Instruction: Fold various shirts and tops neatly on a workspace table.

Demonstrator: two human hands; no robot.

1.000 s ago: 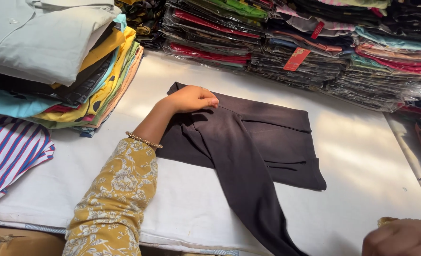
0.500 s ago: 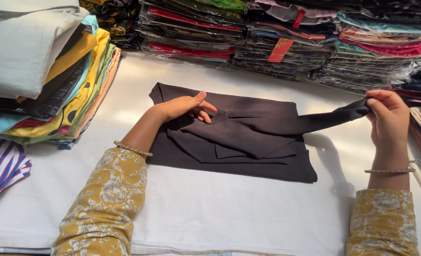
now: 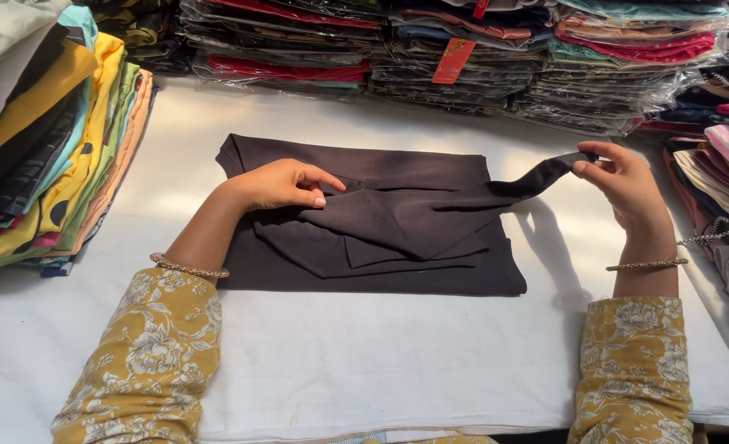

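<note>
While left hand (image 3: 281,184) pins garment (image 3: 397,247), right fingers (image 3: 599,168) pinch sleeve (image 3: 537,177).

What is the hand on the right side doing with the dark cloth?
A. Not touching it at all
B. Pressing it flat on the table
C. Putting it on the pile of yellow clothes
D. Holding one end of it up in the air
D: the right hand pinches the end of the dark cloth and lifts it off the white table, while the left hand presses the cloth down.

Dark brown garment (image 3: 397,222) on white table cover (image 3: 364,362); mustard floral sleeves (image 3: 147,353); gold bangles (image 3: 188,267).
</note>
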